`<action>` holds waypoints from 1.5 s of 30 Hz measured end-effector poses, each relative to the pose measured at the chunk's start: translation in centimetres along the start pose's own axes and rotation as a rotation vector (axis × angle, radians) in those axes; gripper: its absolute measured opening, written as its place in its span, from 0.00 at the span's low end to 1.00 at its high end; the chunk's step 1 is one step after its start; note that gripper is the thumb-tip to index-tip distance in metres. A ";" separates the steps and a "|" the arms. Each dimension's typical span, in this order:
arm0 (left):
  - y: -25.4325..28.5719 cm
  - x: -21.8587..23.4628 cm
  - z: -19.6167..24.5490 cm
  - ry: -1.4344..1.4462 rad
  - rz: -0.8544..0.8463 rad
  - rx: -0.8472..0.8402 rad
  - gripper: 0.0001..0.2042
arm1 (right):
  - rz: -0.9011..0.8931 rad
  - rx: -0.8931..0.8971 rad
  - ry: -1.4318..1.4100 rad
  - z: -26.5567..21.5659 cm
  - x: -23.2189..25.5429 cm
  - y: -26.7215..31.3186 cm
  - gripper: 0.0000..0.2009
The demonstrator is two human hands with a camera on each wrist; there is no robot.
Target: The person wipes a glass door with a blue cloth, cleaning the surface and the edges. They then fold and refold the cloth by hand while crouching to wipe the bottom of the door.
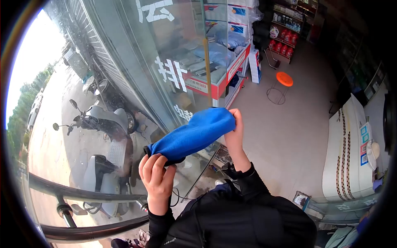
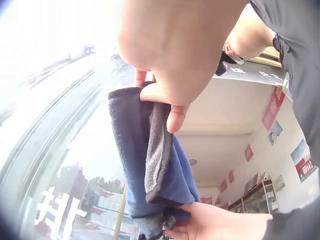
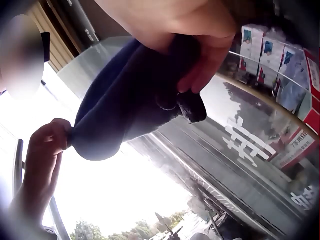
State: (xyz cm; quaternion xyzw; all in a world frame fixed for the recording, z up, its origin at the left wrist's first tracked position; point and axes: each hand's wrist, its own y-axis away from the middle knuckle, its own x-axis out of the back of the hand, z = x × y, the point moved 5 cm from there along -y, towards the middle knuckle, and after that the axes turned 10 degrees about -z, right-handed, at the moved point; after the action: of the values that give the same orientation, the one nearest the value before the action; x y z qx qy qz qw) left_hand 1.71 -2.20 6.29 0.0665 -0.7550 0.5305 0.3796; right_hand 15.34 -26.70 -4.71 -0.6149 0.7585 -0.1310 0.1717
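A blue cloth (image 1: pixel 188 134) with black edging is held up between both hands in front of a glass pane. My left hand (image 1: pixel 157 177) pinches its black-edged lower left end between thumb and fingers. At the upper right end, my right hand (image 1: pixel 235 132) grips the cloth. Seen from the left wrist, the cloth (image 2: pixel 132 145) hangs in folds, and a grey fleecy underside shows. The right wrist view has the cloth (image 3: pixel 125 100) dark and bunched under the right hand (image 3: pixel 200 30), with a small black piece (image 3: pixel 192 107) sticking out beside the fingers.
A glass pane (image 1: pixel 136 53) with white characters stands ahead. Metal railings (image 1: pixel 95 233) and a parked scooter (image 1: pixel 107 120) are at left. Inside are a goods rack (image 1: pixel 237 74), an orange stool (image 1: pixel 284 78), shelves (image 1: pixel 285 33) and a white counter (image 1: pixel 347 153).
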 end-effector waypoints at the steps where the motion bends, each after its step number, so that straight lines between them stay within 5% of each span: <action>1: -0.5 0.6 -0.3 -0.033 0.014 0.041 0.10 | 0.014 0.133 0.051 -4.0 -0.3 -1.1 0.11; 3: -0.7 1.1 -1.1 -0.090 -0.001 0.144 0.08 | 0.012 0.262 0.094 -6.7 -1.1 -2.3 0.14; 8: -0.5 1.7 -1.6 -0.212 0.006 0.325 0.09 | -0.375 0.401 0.163 -5.1 -6.2 -2.8 0.29; 14: -0.8 0.7 -0.3 -0.457 -0.030 0.453 0.06 | -0.577 0.410 0.215 -4.9 -4.2 -2.6 0.29; 15: -1.0 0.5 -0.3 -0.443 -0.026 0.462 0.07 | -0.544 0.419 0.211 -5.3 -3.8 -3.1 0.23; 20: -1.2 -0.3 -1.0 -0.475 0.048 0.477 0.11 | -0.514 0.475 0.407 -8.0 -3.9 -4.0 0.25; 22: -0.8 -0.5 -1.3 -0.459 0.059 0.464 0.14 | -0.480 0.349 0.327 -7.7 -4.5 -3.6 0.28; 26: -0.8 -0.2 -1.8 -0.413 0.178 0.388 0.18 | -0.330 0.380 0.142 -7.4 -5.7 -3.7 0.26; 32: 0.3 -0.8 -2.0 -0.543 0.185 0.320 0.16 | -0.144 0.675 0.285 -9.3 -5.9 -3.9 0.23; 39: 0.6 0.1 -2.2 -0.608 0.116 0.355 0.14 | -0.408 0.636 0.510 -10.0 -7.1 -3.4 0.24; 45: 0.4 -0.2 -2.1 -0.679 0.023 0.333 0.14 | -0.383 0.582 0.595 -10.0 -6.5 -3.0 0.29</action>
State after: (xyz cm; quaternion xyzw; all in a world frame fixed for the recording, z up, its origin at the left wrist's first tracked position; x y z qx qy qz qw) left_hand 2.71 -0.30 6.23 0.2906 -0.7422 0.5978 0.0856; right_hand 14.96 -21.09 6.22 -0.6059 0.5792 -0.5388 0.0847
